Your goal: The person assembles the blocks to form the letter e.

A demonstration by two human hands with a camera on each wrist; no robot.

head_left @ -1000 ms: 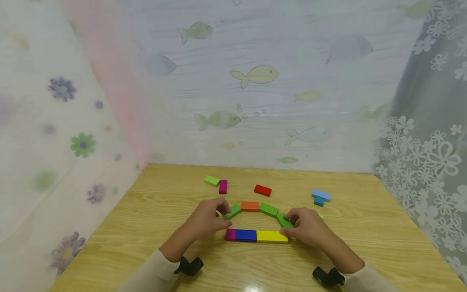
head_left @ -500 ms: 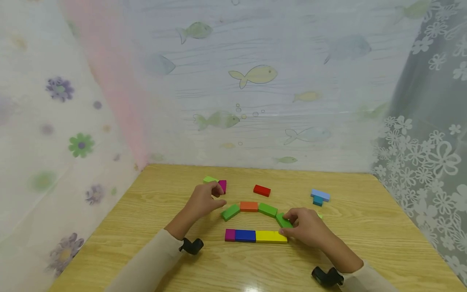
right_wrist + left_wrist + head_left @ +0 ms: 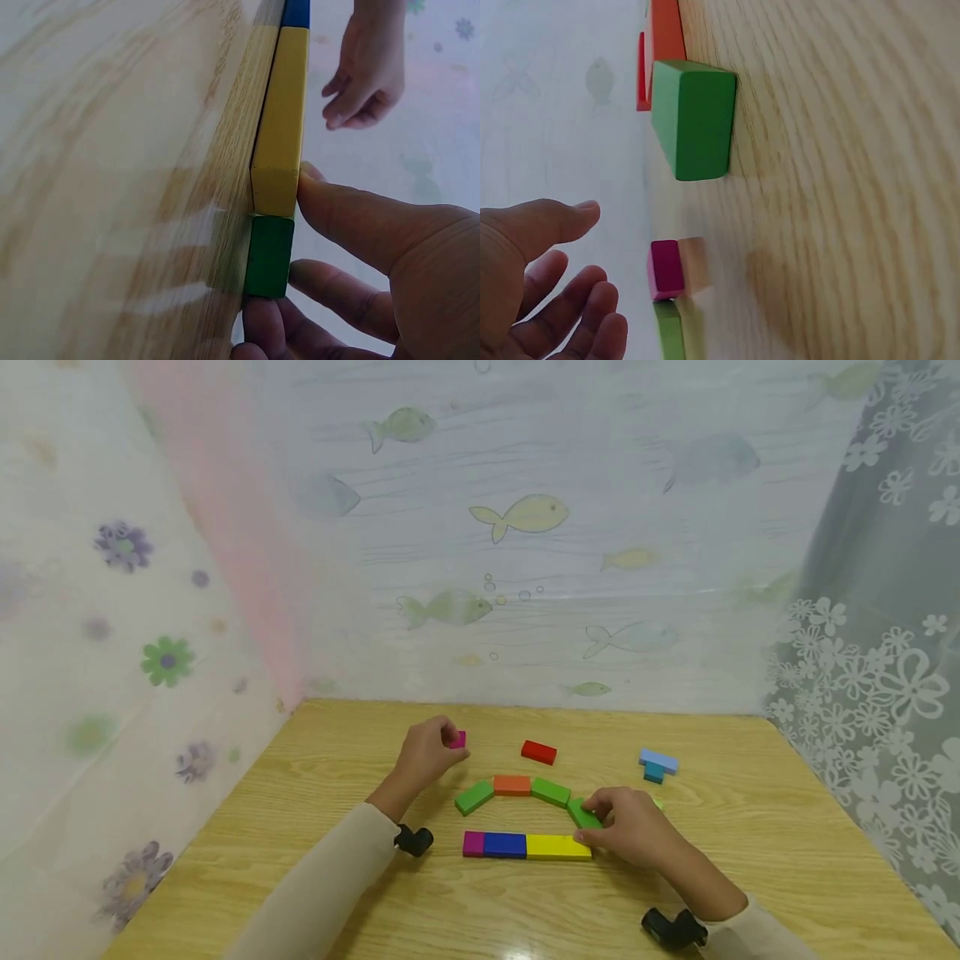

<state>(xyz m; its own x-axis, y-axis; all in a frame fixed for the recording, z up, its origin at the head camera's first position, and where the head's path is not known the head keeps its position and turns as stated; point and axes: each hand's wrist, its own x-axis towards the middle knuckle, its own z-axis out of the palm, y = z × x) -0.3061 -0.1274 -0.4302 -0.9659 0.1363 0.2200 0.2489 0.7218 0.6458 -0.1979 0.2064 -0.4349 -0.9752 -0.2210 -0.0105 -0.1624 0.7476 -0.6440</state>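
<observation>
My left hand (image 3: 422, 756) hovers at the magenta block (image 3: 461, 739) near the back of the table. The left wrist view has its thumb and fingers apart, with nothing between them. A lime block (image 3: 670, 334) adjoins the magenta one there; the hand hides it in the head view. My right hand (image 3: 628, 825) holds a green block (image 3: 581, 814) at the right end of a curved row. That row also has a green block (image 3: 475, 797), an orange block (image 3: 512, 786) and another green block (image 3: 551, 791). The right thumb touches the yellow block (image 3: 555, 847).
In front of the curve, a blue block (image 3: 505, 845) and a small magenta block (image 3: 473, 844) continue the yellow one's straight row. Behind lie a red block (image 3: 539, 752), a light blue block (image 3: 658, 761) and a teal block (image 3: 653, 772). A lime piece shows partly behind my right hand.
My left hand has let go of the leftmost green block and moved away to the back, over to the magenta block. My right hand has stayed at its green block.
</observation>
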